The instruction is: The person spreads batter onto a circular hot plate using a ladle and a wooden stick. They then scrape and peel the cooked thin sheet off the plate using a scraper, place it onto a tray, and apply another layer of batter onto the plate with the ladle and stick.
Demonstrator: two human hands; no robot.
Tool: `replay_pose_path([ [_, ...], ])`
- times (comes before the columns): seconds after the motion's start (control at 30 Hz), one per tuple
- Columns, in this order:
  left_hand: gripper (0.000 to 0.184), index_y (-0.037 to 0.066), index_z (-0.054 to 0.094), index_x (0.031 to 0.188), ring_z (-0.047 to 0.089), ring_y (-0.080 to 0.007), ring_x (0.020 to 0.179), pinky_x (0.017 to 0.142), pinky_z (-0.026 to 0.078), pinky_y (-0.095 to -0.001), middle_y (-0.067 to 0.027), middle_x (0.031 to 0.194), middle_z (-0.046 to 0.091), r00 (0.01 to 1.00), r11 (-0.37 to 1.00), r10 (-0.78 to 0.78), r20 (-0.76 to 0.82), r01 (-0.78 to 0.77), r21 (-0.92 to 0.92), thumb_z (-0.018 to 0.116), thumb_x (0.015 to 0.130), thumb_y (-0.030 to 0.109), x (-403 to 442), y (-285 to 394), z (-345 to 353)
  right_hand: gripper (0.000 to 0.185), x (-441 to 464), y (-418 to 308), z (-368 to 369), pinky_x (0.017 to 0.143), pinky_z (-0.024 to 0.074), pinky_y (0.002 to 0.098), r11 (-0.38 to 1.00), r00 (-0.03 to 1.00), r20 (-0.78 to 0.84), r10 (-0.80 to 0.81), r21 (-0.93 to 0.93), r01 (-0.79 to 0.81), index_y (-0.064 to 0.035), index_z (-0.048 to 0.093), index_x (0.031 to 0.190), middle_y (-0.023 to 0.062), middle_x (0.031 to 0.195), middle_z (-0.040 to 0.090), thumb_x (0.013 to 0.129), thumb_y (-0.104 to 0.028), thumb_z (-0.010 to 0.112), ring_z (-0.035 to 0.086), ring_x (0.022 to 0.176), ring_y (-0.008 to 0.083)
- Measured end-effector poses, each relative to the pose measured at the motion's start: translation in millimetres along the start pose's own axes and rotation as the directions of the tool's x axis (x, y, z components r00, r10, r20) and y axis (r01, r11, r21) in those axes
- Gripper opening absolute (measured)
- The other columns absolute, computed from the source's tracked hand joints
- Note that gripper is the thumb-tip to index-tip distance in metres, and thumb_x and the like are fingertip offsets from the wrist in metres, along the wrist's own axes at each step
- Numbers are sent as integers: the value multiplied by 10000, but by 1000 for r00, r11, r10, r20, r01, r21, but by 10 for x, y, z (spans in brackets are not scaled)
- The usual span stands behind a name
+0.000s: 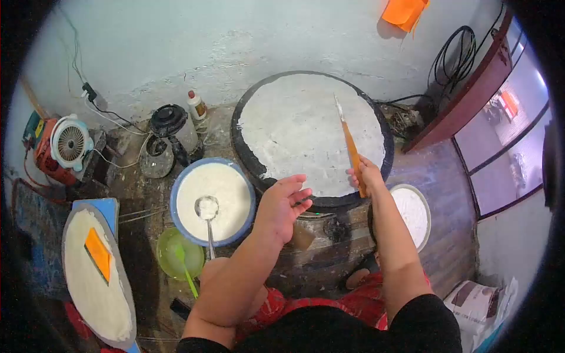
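Note:
My right hand (366,175) grips the lower end of a long wooden spatula (351,146), whose thin, white-smeared tip points away from me over the round griddle (240,138). A wide, thin white sheet of batter (306,132) covers most of the griddle, leaving a dark rim. Near the griddle's front left edge, my left hand (286,207) is raised with its fingers apart, holding nothing. To its left, a blue-rimmed bowl (175,203) holds white batter, with a metal ladle (210,229) resting in it.
A green bowl (162,259) with a green spoon stands near my left forearm. At far left, a board (132,306) bears pale sheets and an orange piece (99,256). A blender (176,129), bottle (197,106) and fan (71,143) stand behind; a white tub (428,220) sits right.

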State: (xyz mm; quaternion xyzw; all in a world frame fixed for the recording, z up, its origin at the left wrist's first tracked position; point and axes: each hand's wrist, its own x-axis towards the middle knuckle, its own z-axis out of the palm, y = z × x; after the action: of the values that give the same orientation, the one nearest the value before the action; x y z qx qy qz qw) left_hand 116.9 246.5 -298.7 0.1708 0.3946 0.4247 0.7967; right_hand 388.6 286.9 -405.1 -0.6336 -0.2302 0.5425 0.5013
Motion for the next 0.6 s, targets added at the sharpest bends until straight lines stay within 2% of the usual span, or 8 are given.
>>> replay_pose_path([
  [0.17, 276, 14, 502, 1044, 542, -222, 879, 745, 448, -346, -80, 1021, 538, 1000, 1000, -9, 7, 10, -14, 530, 791, 121, 22, -7, -22, 353, 294, -68, 105, 373, 386, 287, 951, 991, -94, -96, -301, 64, -96, 487, 1173, 63, 630, 503, 851, -111, 342, 465, 460, 131],
  [0.2, 279, 13, 501, 1046, 541, -221, 880, 745, 448, -345, -79, 1023, 538, 1000, 1000, -8, 6, 8, -10, 528, 790, 118, 17, 5, -17, 329, 544, 82, 17, 376, 386, 293, 611, 915, -20, -403, -750, 252, -101, 518, 1142, 51, 614, 495, 849, -129, 371, 471, 462, 131],
  [0.23, 279, 13, 501, 1046, 541, -221, 880, 745, 448, -345, -79, 1023, 538, 1000, 1000, -8, 3, 9, -9, 528, 790, 118, 18, 5, -22, 306, 595, 115, 32, 378, 386, 298, 56, 778, 201, -595, -955, 290, -106, 549, 1110, 39, 599, 487, 846, -148, 400, 477, 464, 130],
  [0.37, 269, 13, 508, 1038, 541, -220, 881, 746, 449, -344, -78, 1013, 540, 1000, 1000, 1, 6, -1, 1, 524, 788, 112, 42, -16, -21, 285, 412, 213, 162, 365, 367, 288, 125, 734, 197, -650, -925, 359, -130, 573, 1075, 16, 571, 472, 844, -167, 411, 455, 452, 124],
  [0.4, 263, 14, 512, 1032, 541, -221, 881, 746, 449, -345, -78, 1008, 540, 1000, 1000, 5, -1, -5, 5, 522, 789, 111, 44, -18, -23, 309, 197, 99, 200, 359, 335, 267, 640, 913, -17, -408, -718, 273, -159, 538, 1130, 9, 612, 461, 851, -157, 406, 406, 450, 112],
  [0.43, 263, 14, 512, 1032, 541, -221, 881, 746, 449, -345, -78, 1008, 540, 1000, 1000, 3, 1, -3, 5, 522, 789, 111, 38, -11, -16, 345, -6, -33, 234, 353, 303, 245, 948, 996, -75, -54, -316, 28, -188, 503, 1185, 3, 653, 450, 858, -147, 402, 358, 448, 101],
  [0.57, 250, 17, 520, 1023, 541, -221, 881, 745, 452, -347, -79, 999, 543, 1000, 1000, -12, 8, 12, -5, 521, 792, 114, 26, -11, -27, 378, -79, -32, -54, 345, 298, 221, 995, 985, -172, 20, 102, -3, -173, 435, 1238, -1, 660, 438, 866, -141, 377, 332, 440, 82],
  [0.6, 250, 16, 520, 1023, 541, -221, 881, 744, 453, -348, -79, 999, 543, 1000, 1000, -13, 24, 13, -4, 522, 794, 116, 29, -18, -41, 389, -72, 37, -59, 352, 309, 216, 992, 956, -281, -88, -116, 57, -154, 412, 1250, 15, 681, 463, 865, -134, 358, 352, 448, 82],
])
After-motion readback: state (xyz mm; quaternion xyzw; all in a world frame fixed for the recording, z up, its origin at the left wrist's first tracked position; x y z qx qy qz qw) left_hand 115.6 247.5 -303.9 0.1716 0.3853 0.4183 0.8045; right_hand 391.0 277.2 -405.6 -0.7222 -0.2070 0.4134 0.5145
